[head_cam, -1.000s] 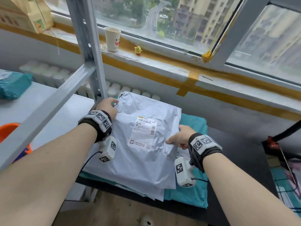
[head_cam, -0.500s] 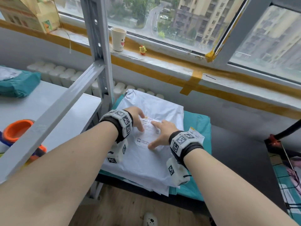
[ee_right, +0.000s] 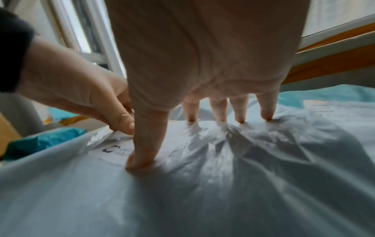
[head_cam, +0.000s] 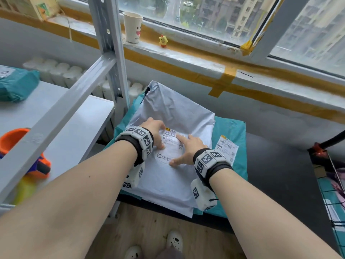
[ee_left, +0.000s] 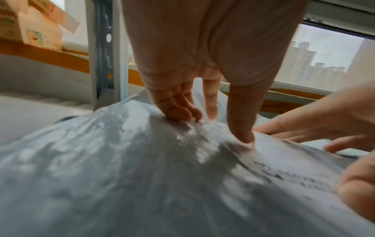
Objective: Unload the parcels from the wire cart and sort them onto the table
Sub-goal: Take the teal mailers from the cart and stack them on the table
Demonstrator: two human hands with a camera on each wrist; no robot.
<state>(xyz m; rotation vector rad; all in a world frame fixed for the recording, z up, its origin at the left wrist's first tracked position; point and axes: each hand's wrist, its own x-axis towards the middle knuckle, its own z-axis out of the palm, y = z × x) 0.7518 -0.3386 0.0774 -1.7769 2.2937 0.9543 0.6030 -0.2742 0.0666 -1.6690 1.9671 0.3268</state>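
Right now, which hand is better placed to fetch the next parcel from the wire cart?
Right, probably. The wire cart sits at the right edge, on the side of the right hand. The left hand is by the shelf post. Both press the grey parcel, fingers spread, gripping nothing.

A crinkled grey parcel [head_cam: 173, 116], label up, lies flat atop a teal parcel [head_cam: 231, 128].

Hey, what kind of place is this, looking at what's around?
Probably a small parcel-sorting room, not a warehouse. Labelled mailers lie stacked, a grey parcel on a teal parcel, beside a metal shelving rack, under a high-rise window sill holding a paper cup.
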